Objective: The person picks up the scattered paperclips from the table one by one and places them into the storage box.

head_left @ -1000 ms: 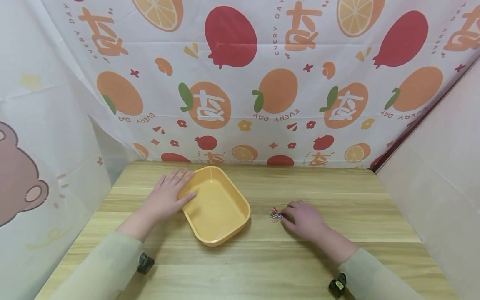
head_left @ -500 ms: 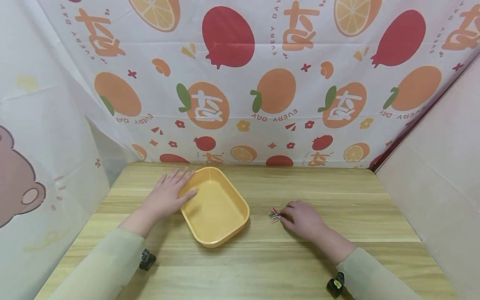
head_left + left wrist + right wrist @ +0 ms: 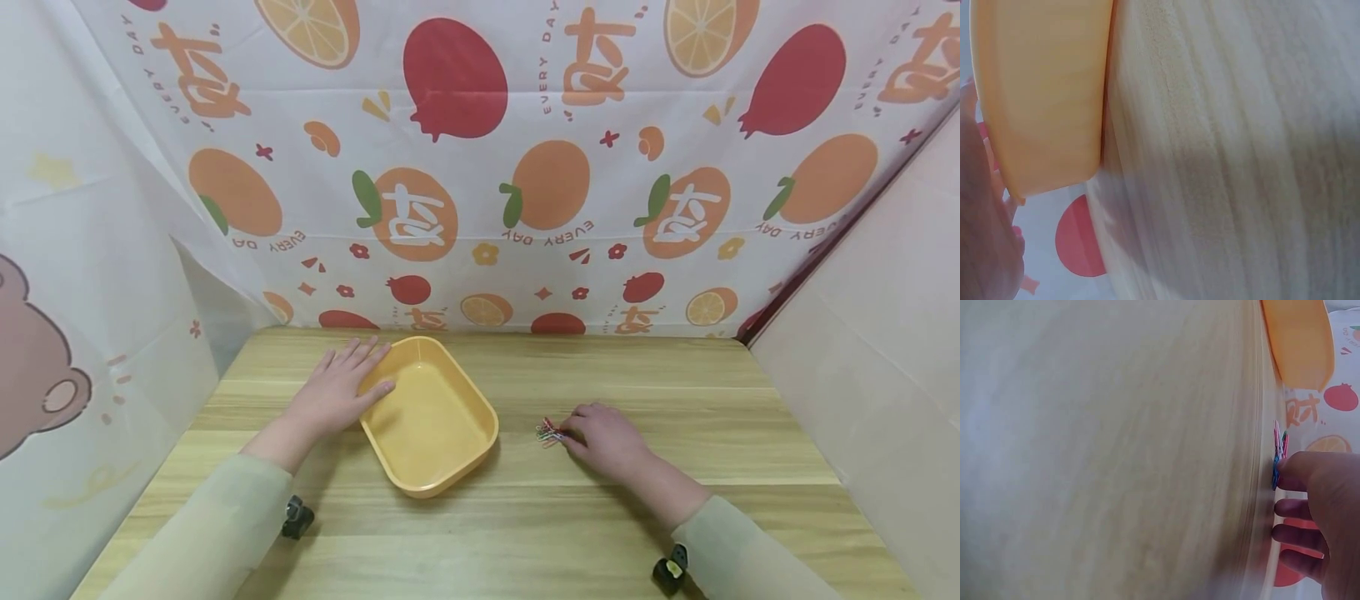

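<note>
A yellow rectangular tray (image 3: 474,454) with rounded corners stands on the table, bare inside. My left hand (image 3: 333,396) rests over its left rim, fingers extended and spread, the thumb reaching inside. In the left wrist view the tray's outer wall (image 3: 1047,100) rises beside the hand (image 3: 988,244). To the right of the tray, my right hand (image 3: 609,442) pinches a small bunch of coloured paper clips (image 3: 549,432) low at the tabletop. Red, green, blue and white wire loops fan out from the fingertips; the right wrist view shows the paper clips (image 3: 1279,447) at the thumb.
The wood-grain table (image 3: 480,550) ends at a fruit-printed cloth (image 3: 487,208) hanging behind. A white cloth with a bear print (image 3: 37,358) borders the left, and a pale panel (image 3: 870,350) the right. Small black devices sit on the left wrist (image 3: 297,517) and right wrist (image 3: 670,571).
Both hands keep nearly the same place on the tray and the paper clips. The whole head view has shifted slightly.
</note>
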Tool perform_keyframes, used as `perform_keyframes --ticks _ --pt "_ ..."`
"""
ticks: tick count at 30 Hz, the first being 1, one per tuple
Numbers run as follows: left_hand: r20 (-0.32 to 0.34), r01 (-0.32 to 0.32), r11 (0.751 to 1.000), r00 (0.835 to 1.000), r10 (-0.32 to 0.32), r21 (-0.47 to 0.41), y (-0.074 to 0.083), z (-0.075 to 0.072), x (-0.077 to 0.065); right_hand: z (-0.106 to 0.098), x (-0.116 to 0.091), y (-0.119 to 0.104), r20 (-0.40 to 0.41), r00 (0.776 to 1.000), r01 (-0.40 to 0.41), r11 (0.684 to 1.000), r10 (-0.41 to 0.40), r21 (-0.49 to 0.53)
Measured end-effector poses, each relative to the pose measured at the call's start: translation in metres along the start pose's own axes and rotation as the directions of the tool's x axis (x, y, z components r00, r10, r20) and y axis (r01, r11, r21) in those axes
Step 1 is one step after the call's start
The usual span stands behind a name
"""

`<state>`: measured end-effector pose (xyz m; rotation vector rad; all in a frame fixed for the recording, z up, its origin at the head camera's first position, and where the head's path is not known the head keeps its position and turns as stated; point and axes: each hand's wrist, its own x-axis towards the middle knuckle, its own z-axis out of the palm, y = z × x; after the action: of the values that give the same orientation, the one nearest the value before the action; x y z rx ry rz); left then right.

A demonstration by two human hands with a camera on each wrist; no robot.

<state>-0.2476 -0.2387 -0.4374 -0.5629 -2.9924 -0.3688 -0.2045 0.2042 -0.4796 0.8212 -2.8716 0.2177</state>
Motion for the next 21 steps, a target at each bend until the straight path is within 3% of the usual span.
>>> perform_keyframes --ticks 21 --pt "0.055 -0.003 1.000 0.998 0.004 -0.018 -0.0001 0.0051 0.0032 0.0037 0.0028 0.0082 -0.012 1.000 0.023 0.999 -0.023 0.030"
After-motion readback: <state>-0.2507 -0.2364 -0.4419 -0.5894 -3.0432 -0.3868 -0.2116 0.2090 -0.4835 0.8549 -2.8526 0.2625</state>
